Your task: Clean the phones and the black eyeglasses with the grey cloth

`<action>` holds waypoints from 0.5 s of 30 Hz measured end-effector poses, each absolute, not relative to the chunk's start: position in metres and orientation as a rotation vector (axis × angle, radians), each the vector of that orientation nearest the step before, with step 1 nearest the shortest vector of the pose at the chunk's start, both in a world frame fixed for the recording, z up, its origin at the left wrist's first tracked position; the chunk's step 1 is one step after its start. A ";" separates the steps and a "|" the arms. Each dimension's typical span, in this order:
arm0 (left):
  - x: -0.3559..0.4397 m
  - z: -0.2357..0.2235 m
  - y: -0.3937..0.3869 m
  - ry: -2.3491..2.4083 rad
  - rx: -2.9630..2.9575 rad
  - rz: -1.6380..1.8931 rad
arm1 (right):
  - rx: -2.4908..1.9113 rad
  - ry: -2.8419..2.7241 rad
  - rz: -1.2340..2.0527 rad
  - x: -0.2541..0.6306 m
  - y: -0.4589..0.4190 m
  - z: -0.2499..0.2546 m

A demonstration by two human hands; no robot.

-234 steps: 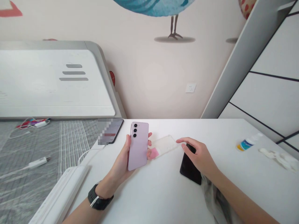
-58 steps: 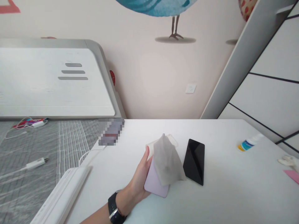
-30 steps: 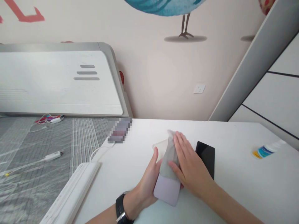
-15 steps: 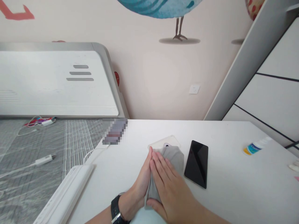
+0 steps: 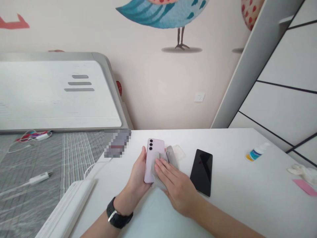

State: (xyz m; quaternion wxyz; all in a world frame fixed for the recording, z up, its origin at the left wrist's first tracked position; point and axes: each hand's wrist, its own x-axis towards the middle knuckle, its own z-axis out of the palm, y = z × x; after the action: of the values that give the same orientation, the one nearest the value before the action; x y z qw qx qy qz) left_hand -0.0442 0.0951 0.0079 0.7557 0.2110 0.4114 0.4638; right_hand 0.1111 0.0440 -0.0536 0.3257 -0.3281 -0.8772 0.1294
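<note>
So you're grasping that slim lilac phone (image 5: 156, 146) over the white surface (image 5: 237, 201) in your left hand (image 5: 136, 172), while your right hand (image 5: 179, 188) is pressing a thin grey cloth (image 5: 172, 157) on its back, fingers straight, can't tell if they're pinching it.

This looks like a bedroom in a home. On the left is a bed (image 5: 15, 162) with a grey plaid sheet (image 5: 83, 145) and a grey-edged white headboard (image 5: 44, 102); a charger (image 5: 38, 178) lies on it. The pale wall (image 5: 160, 82) carries a power socket (image 5: 199, 97) and a big cartoon-like blue bird (image 5: 163, 16), the sort of decoration seen in a child's room. White panels (image 5: 279, 105) split by dark lines, like wardrobe doors, run along the right. A plain white table (image 5: 235, 198) stands beside the bed.
</note>
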 end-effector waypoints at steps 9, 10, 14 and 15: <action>-0.047 -0.015 0.126 1.503 2.040 0.820 | -0.786 -0.648 1.839 0.148 0.054 -0.019; -0.042 -0.019 0.123 1.527 2.098 0.779 | -0.784 -0.628 1.854 0.151 0.055 -0.017; -0.027 -0.028 0.113 1.574 2.234 0.675 | -0.872 -0.659 1.729 0.158 0.060 -0.019; -0.025 -0.027 0.112 1.565 2.252 0.664 | -0.889 -0.673 1.693 0.158 0.061 -0.022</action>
State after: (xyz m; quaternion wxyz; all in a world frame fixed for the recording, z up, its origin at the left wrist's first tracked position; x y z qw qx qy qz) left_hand -0.0255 0.1116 -0.0275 0.1593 0.7879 0.5475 0.2324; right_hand 0.1579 0.0610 -0.0216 0.5290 -0.3722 -0.2818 0.7087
